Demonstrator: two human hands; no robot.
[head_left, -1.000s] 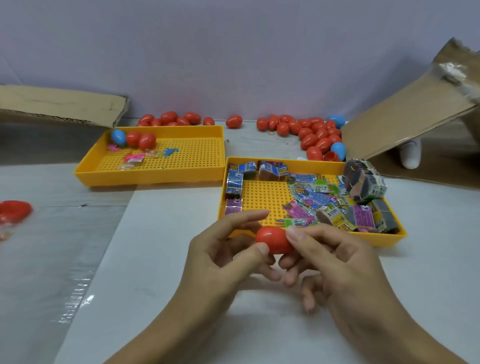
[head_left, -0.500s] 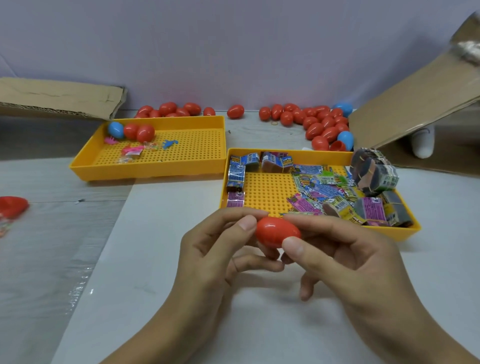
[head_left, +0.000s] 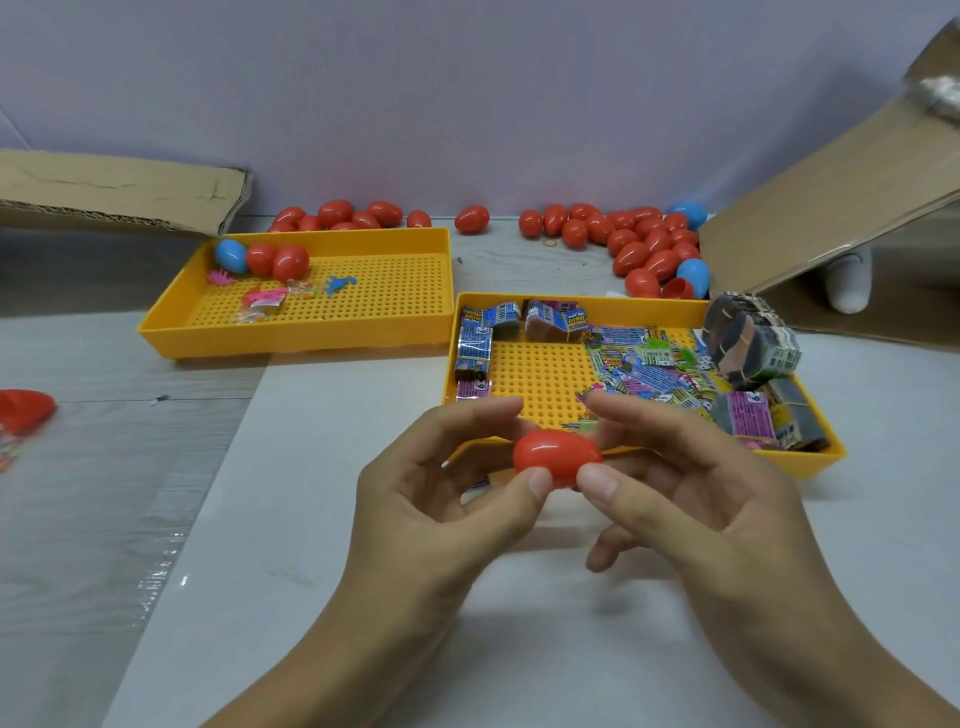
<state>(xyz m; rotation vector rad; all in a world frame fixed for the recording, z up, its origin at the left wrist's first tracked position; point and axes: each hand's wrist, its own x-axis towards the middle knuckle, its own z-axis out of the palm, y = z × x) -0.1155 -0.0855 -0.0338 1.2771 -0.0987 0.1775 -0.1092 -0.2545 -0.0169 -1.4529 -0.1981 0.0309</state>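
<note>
- The red plastic egg (head_left: 558, 457) now lies crosswise, less covered than a second ago, over the middle of the bench, before the yellow perforated tray (head_left: 649, 312).
- The left hand (head_left: 436, 499) and right hand (head_left: 701, 499) each pinch one end.
- It seems closed, probably ready to put aside.

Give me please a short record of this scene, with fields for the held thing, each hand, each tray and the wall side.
Held thing: red plastic egg, looks closed, lying sideways, above the table
Left hand: pinches the egg at its left end
Right hand: pinches the egg at its right end
Left tray: three eggs (two red, one blue) in the far corner, small toys
Right tray: printed leaflets, loose and in bundles
Wall side: loose eggs, mostly red, a few blue
</note>
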